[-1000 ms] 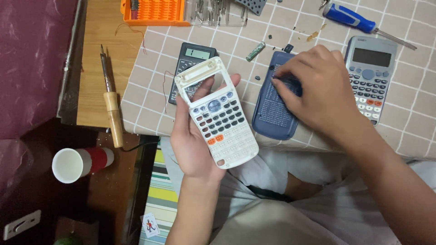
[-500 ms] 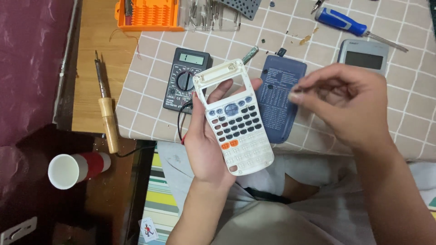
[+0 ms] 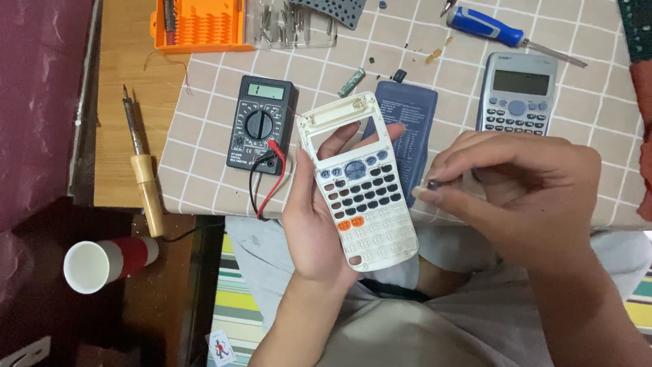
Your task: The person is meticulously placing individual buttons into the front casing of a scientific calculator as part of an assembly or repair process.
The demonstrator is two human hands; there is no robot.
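Note:
My left hand (image 3: 314, 224) holds a white calculator front shell (image 3: 358, 183) upright over my lap, its display window empty so my fingers show through. My right hand (image 3: 516, 190) is beside it on the right, thumb and forefinger pinched on a tiny dark part (image 3: 432, 183) close to the shell's right edge. A dark blue calculator back cover (image 3: 407, 126) lies on the checked tablecloth behind the shell. A whole grey calculator (image 3: 517, 95) rests to its right.
A black multimeter (image 3: 261, 124) with red and black leads lies left of the shell. A soldering iron (image 3: 141, 170) rests on the wooden board. An orange bit case (image 3: 200, 27), a blue screwdriver (image 3: 499, 30) and small loose parts sit farther back. A red-and-white paper cup (image 3: 102, 261) stands low left.
My right hand has lifted off the blue back cover and come toward me, now pinching a small part beside the shell. My left hand has held the shell throughout.

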